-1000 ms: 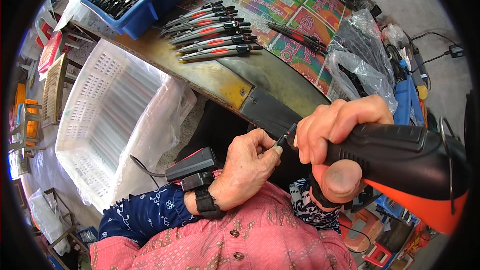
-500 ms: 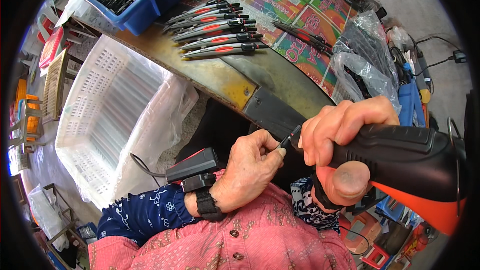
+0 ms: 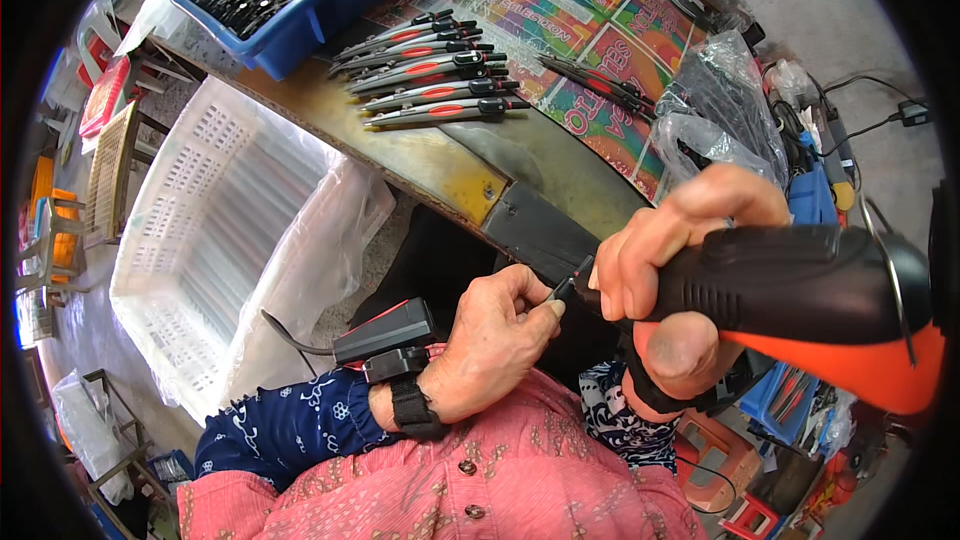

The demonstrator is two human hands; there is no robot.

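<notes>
My left hand (image 3: 500, 335) pinches a small dark, slim part (image 3: 567, 285) between thumb and fingertips, in front of my body. My right hand (image 3: 672, 270) is wrapped round a bulky black and orange handheld power tool (image 3: 790, 275), which has a wire loop at its back end. The tool's narrow front end meets or nearly meets the slim part; contact cannot be made out. On the bench beyond lies a row of slim grey tools with red inserts (image 3: 435, 70), looking like folded drawing compasses. A few more (image 3: 600, 85) lie to their right.
A blue bin (image 3: 270, 55) full of similar pieces stands at the back left. A white perforated basket (image 3: 185, 155) with a clear plastic liner sits left of the bench (image 3: 420, 160). Plastic bags (image 3: 715, 90) lie on the right, near black cables (image 3: 860, 130) on the floor.
My right hand and the power tool have shifted slightly, the tool's back end rising and its front end drawing a little left. My left hand keeps its pinch, barely moved.
</notes>
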